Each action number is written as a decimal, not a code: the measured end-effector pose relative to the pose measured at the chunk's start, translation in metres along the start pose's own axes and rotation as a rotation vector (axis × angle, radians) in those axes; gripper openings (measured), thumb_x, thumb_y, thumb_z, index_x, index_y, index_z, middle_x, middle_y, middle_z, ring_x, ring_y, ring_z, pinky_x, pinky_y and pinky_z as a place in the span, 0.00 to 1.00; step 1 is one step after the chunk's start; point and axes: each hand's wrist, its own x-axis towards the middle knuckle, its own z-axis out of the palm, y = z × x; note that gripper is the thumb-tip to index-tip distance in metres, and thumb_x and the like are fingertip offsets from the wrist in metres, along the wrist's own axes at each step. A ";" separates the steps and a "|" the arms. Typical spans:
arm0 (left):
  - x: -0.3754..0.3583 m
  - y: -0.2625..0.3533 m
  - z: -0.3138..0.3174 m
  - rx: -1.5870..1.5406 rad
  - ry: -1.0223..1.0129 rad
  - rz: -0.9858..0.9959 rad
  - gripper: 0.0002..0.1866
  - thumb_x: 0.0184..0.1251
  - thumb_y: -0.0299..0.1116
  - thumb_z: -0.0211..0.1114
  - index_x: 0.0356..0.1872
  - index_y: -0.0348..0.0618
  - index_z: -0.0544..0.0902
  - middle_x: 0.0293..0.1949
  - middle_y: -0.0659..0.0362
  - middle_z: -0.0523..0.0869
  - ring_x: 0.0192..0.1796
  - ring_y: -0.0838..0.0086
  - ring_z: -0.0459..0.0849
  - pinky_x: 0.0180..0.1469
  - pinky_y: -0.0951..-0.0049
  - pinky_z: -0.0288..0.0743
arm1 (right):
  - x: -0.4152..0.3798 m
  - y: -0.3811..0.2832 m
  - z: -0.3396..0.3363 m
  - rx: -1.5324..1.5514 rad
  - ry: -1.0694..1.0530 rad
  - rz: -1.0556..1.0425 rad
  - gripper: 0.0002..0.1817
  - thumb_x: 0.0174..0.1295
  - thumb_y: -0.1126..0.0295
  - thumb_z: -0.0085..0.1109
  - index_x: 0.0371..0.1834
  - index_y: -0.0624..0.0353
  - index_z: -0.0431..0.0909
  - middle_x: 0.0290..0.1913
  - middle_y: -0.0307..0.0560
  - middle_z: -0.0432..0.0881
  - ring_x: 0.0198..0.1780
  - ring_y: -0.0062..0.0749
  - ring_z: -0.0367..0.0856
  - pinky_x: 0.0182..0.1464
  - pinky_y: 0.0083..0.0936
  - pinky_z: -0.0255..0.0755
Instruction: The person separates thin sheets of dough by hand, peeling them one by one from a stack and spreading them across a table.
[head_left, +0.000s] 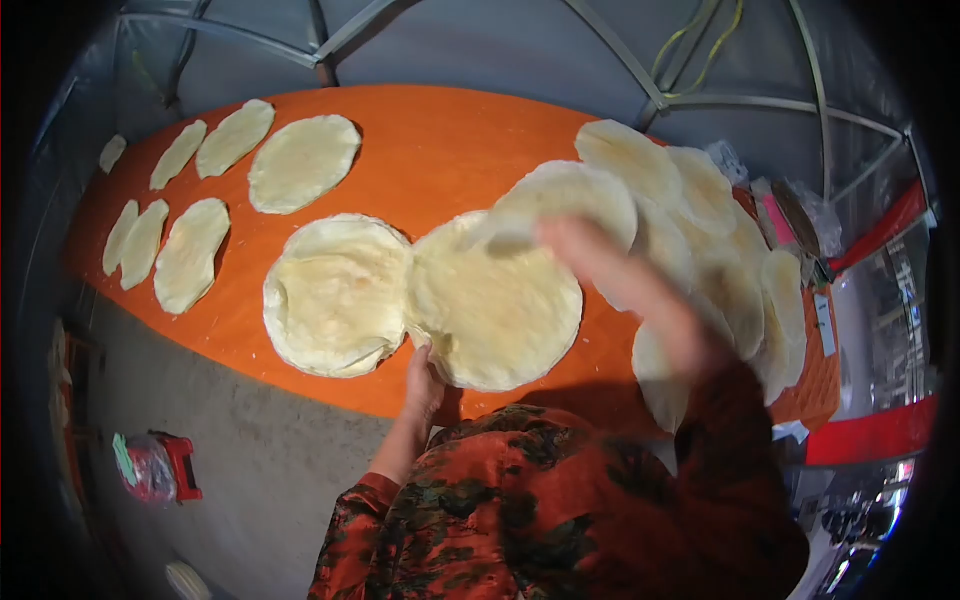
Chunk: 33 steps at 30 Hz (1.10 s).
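Observation:
My left hand [424, 382] pinches the near edge of a round flatbread [500, 320] lying in the middle of the table. Against its left side rests another stack of round flatbreads [335, 300], the top one wrinkled and partly folded over. My right hand [580, 248], smeared by motion, is over the far right part of the middle flatbread. It overlaps the near edge of a thin, pale flatbread sheet [575, 190], whose left side is blurred too. Whether the right fingers grip that sheet I cannot tell.
The long table has an orange cover [450, 130]. Thin flatbread sheets [690, 240] overlap across its right side. Several separate flatbreads [305, 163] lie at the left end. A red stool [180, 465] with a plastic bag stands on the floor at lower left.

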 end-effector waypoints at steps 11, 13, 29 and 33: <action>0.004 0.010 0.005 0.124 -0.096 0.061 0.16 0.70 0.34 0.56 0.55 0.39 0.74 0.55 0.54 0.80 0.58 0.63 0.78 0.61 0.60 0.71 | -0.033 0.142 0.151 -0.246 -0.123 -0.320 0.09 0.62 0.66 0.54 0.33 0.60 0.81 0.31 0.58 0.82 0.37 0.54 0.82 0.41 0.45 0.74; 0.000 0.015 0.002 0.128 -0.098 0.048 0.19 0.70 0.33 0.55 0.59 0.39 0.72 0.57 0.53 0.79 0.60 0.62 0.76 0.64 0.59 0.69 | -0.027 0.157 0.183 -0.234 -0.181 -0.332 0.09 0.61 0.66 0.54 0.33 0.59 0.81 0.32 0.58 0.82 0.38 0.54 0.82 0.42 0.45 0.73; 0.028 0.012 -0.013 0.211 0.017 0.041 0.17 0.65 0.24 0.50 0.55 0.34 0.74 0.50 0.50 0.81 0.52 0.61 0.81 0.56 0.60 0.75 | 0.077 0.327 -0.167 0.426 0.667 0.065 0.17 0.61 0.66 0.62 0.47 0.67 0.80 0.39 0.42 0.84 0.38 0.26 0.81 0.42 0.26 0.74; 0.032 0.013 -0.008 0.328 0.038 0.060 0.18 0.66 0.25 0.51 0.57 0.35 0.73 0.51 0.51 0.81 0.53 0.61 0.81 0.57 0.61 0.75 | 0.029 0.468 -0.156 -0.461 0.847 0.331 0.21 0.54 0.65 0.67 0.47 0.68 0.78 0.41 0.55 0.84 0.41 0.46 0.83 0.49 0.39 0.75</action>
